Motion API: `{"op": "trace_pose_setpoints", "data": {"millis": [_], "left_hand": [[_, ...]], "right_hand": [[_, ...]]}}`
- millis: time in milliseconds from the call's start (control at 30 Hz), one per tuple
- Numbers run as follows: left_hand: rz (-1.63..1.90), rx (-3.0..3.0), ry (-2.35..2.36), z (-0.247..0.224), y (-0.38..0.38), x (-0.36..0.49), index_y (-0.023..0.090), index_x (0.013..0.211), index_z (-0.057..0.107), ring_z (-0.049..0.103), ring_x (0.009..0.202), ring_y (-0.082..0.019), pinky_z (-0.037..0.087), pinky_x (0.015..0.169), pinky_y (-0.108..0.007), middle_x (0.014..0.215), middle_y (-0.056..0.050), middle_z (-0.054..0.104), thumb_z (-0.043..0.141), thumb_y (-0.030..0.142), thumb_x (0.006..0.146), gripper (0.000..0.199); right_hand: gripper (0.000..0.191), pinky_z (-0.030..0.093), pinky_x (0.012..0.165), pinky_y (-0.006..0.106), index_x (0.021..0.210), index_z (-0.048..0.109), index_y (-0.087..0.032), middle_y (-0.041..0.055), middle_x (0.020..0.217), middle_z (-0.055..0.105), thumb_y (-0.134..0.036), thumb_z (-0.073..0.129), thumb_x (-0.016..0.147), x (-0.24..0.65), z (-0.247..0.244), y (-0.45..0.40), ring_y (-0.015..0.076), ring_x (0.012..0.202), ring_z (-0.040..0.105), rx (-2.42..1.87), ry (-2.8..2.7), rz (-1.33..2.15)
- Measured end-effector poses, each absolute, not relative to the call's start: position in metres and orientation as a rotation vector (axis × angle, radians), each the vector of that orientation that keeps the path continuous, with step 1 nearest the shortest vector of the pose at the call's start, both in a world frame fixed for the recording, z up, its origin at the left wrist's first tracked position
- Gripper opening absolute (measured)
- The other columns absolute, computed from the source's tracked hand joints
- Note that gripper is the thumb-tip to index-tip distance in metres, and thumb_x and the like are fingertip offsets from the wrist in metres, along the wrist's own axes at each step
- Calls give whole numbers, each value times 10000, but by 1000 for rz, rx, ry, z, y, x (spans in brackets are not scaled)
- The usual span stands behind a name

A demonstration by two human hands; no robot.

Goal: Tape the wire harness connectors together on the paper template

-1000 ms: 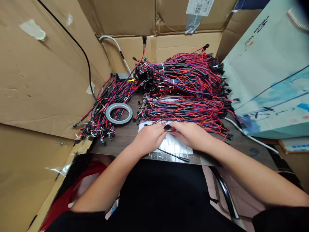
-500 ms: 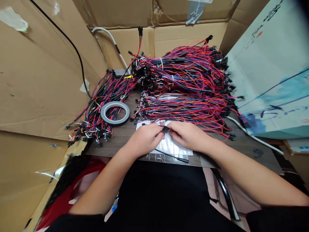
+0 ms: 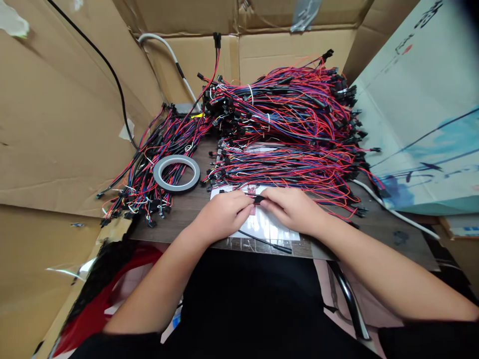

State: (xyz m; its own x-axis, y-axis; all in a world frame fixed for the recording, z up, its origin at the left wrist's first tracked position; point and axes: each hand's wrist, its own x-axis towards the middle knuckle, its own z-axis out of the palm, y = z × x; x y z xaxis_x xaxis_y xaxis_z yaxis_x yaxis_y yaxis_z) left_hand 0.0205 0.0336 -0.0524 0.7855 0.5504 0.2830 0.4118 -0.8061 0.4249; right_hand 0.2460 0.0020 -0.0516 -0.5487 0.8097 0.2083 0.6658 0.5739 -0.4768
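My left hand (image 3: 226,214) and my right hand (image 3: 290,207) meet at the front of the table, both closed in a pinch. Between their fingertips is a small piece of black tape (image 3: 258,199) on a thin wire cable, most of which the fingers hide. A black cable end (image 3: 277,246) sticks out below my left hand, lying towards the table's front edge. Under both hands is a white sheet (image 3: 275,230) with a glossy clear cover. To the left a roll of black tape (image 3: 158,174) rests partly on loose wires.
Bundled red, blue and black wire harnesses (image 3: 284,109) pile up behind the hands, with a flatter row (image 3: 284,164) in front. More loose harnesses (image 3: 142,184) lie at left. Cardboard walls (image 3: 292,55) enclose the table. A white cable (image 3: 392,209) runs along the right.
The black tape piece between my fingertips looked like a flat square before; now it is narrower and folded closer round the cable. Both hands stay almost in place while the view shifts slightly.
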Motion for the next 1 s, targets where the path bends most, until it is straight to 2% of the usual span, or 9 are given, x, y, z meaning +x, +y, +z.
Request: {"op": "trace_pose_setpoints", "data": {"millis": [133,367,633,767,1000], "left_hand": [[553,2624,739,-52,34,21,163,831,639,596,807,-146,417,722,-273,825,-14,649,506,173,961,186],[518,2566,726,-51,36,21,171,863,672,607,843,-145,436,768,-273,852,-8,670,494,185,972,210],[499,2571,737,-51,36,21,174,842,665,605,838,-149,423,763,-279,841,-6,671,492,187,973,218],[506,2569,747,-52,37,21,179,838,664,606,838,-150,421,758,-281,835,-1,672,495,199,974,219],[498,2577,752,-52,37,21,177,834,659,607,839,-160,421,761,-292,835,-7,678,495,198,971,215]], "right_hand": [[167,370,685,260,929,537,-188,33,852,600,-270,409,998,247,-48,2,138,759,530,-1180,-2464,477],[191,407,708,271,978,576,-179,50,891,565,-281,415,996,250,-47,0,151,800,534,-1202,-2494,407],[172,434,690,260,984,606,-192,70,1054,553,-285,462,979,251,-49,-1,126,788,541,-1207,-2443,306],[139,427,659,243,941,612,-195,61,1056,558,-265,494,961,251,-49,-5,104,740,519,-1125,-2380,240],[182,422,658,259,948,606,-181,70,1009,566,-283,458,976,245,-54,-4,131,781,548,-1188,-2431,207]]}}
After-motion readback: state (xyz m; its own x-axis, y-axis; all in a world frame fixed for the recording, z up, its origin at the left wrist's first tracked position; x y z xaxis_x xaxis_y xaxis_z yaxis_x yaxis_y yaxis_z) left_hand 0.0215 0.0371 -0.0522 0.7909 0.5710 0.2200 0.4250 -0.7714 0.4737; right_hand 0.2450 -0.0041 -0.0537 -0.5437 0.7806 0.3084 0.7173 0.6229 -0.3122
